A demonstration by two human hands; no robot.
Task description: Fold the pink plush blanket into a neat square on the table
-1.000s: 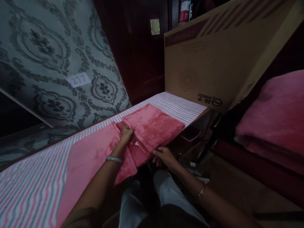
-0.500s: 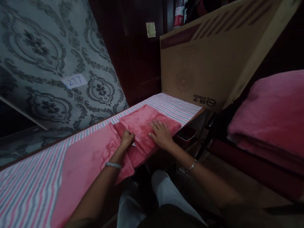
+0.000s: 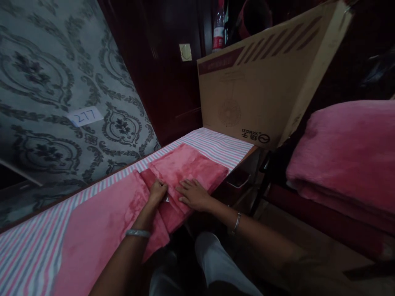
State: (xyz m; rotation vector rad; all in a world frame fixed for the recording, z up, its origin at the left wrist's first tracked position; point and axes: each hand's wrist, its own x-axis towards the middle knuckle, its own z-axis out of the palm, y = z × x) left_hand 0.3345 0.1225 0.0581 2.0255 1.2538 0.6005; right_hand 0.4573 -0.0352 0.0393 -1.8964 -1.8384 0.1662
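Pink plush cloth (image 3: 105,218) lies along a narrow table, its right part folded into a flat layered square (image 3: 191,162). My left hand (image 3: 158,190) is closed at the gap beside that square, gripping the cloth near the fold's edge; the fingertips are hidden. A small white patch shows just right of it. My right hand (image 3: 195,195) lies flat on the folded part, palm down with fingers spread. The cloth's near edge hangs slightly over the table's front.
A striped sheet (image 3: 40,242) covers the table. A large cardboard box (image 3: 259,82) stands at its far end, with a bottle (image 3: 218,37) behind. To the right, a folded pink plush blanket (image 3: 345,156) rests on a dark red seat. A patterned wall (image 3: 46,82) borders the left.
My right hand has slid left and nearer over the folded part, toward my left hand. My left hand keeps its grip by the fold. The whole view has shifted somewhat.
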